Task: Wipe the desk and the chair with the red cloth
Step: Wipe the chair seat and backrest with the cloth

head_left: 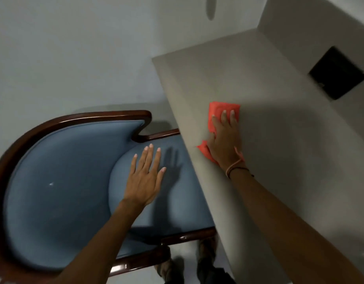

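Note:
The red cloth (220, 109) lies flat on the beige desk (279, 152), close to its left edge. My right hand (224, 138) presses down on the cloth with fingers spread; cloth shows beyond the fingertips and under the heel of the hand. A chair (60, 191) with blue upholstery and a dark wooden frame stands left of the desk, its seat partly under the desk edge. My left hand (145, 177) hovers over the blue seat, open, fingers apart, holding nothing, casting a shadow on the cushion.
A black square opening (338, 72) sits in the desk top at the far right. A beige partition wall (312, 19) rises behind the desk. Pale floor (64, 58) surrounds the chair. My feet (205, 255) show below the desk edge.

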The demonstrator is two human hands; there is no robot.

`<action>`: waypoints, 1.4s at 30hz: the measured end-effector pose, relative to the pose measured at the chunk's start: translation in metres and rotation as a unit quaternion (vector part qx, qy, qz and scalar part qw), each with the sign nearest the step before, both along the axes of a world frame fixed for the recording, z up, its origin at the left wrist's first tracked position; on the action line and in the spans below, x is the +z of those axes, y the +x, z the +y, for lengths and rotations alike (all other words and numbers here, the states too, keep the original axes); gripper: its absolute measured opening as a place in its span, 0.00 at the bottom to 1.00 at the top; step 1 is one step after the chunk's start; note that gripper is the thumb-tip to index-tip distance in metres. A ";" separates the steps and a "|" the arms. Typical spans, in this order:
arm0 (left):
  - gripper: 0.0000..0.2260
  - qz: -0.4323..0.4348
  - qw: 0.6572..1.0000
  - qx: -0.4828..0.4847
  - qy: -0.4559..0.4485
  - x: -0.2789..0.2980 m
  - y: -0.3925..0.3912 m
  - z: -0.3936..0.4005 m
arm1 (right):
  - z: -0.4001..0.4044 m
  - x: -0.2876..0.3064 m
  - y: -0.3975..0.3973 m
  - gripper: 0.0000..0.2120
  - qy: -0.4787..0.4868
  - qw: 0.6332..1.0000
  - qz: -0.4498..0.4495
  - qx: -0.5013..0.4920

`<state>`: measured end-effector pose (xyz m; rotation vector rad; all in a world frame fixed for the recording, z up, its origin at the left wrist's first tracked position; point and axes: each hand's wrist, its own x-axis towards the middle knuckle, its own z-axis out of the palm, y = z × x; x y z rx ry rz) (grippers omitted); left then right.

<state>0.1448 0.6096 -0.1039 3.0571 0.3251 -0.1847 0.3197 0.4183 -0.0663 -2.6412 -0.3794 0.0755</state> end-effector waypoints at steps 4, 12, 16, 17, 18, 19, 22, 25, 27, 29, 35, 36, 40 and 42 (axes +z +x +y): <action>0.33 0.022 0.996 0.084 -0.012 -0.009 -0.053 0.044 | 0.021 0.016 -0.045 0.29 0.208 0.977 0.039 -0.016; 0.38 0.029 0.987 0.150 -0.047 -0.070 -0.094 0.106 | 0.087 -0.019 -0.145 0.22 0.616 0.707 0.311 -0.152; 0.35 0.019 0.990 0.130 -0.055 -0.137 -0.078 0.146 | 0.125 -0.104 -0.157 0.24 0.573 0.744 0.296 -0.173; 0.34 0.012 0.991 0.124 -0.053 -0.157 -0.072 0.157 | 0.130 -0.133 -0.155 0.27 0.506 0.807 0.266 -0.145; 0.34 0.006 0.992 0.118 -0.049 -0.177 -0.067 0.169 | 0.133 -0.165 -0.154 0.29 0.400 0.882 0.231 -0.093; 0.33 0.002 0.993 0.112 -0.043 -0.196 -0.063 0.180 | 0.134 -0.198 -0.153 0.31 0.262 0.945 0.196 -0.027; 0.30 -0.001 0.995 0.087 -0.044 -0.251 -0.065 0.198 | 0.130 -0.279 -0.159 0.36 -0.064 0.989 0.118 0.065; 0.26 -0.042 0.995 0.082 -0.039 -0.288 -0.078 0.202 | 0.139 -0.310 -0.164 0.38 -0.106 0.994 0.020 0.032; 0.25 -0.075 0.993 0.082 -0.024 -0.299 -0.080 0.203 | 0.160 -0.317 -0.150 0.38 -0.088 0.996 -0.025 -0.016; 0.25 -0.087 0.993 0.084 -0.009 -0.302 -0.080 0.203 | 0.192 -0.318 -0.126 0.37 -0.087 0.995 -0.034 -0.025; 0.25 -0.061 0.994 0.090 -0.025 -0.293 -0.077 0.202 | 0.267 -0.318 -0.117 0.32 -0.093 0.970 -0.052 0.217; 0.25 -0.058 0.994 0.089 -0.025 -0.292 -0.077 0.202 | 0.256 -0.320 -0.133 0.32 -0.077 0.962 -0.050 0.256; 0.26 -0.056 0.994 0.087 -0.037 -0.291 -0.076 0.205 | 0.164 -0.324 -0.203 0.36 -0.085 0.940 -0.027 0.328; 0.26 -0.059 0.994 0.088 -0.042 -0.292 -0.076 0.205 | 0.110 -0.323 -0.220 0.39 -0.126 0.944 -0.022 0.305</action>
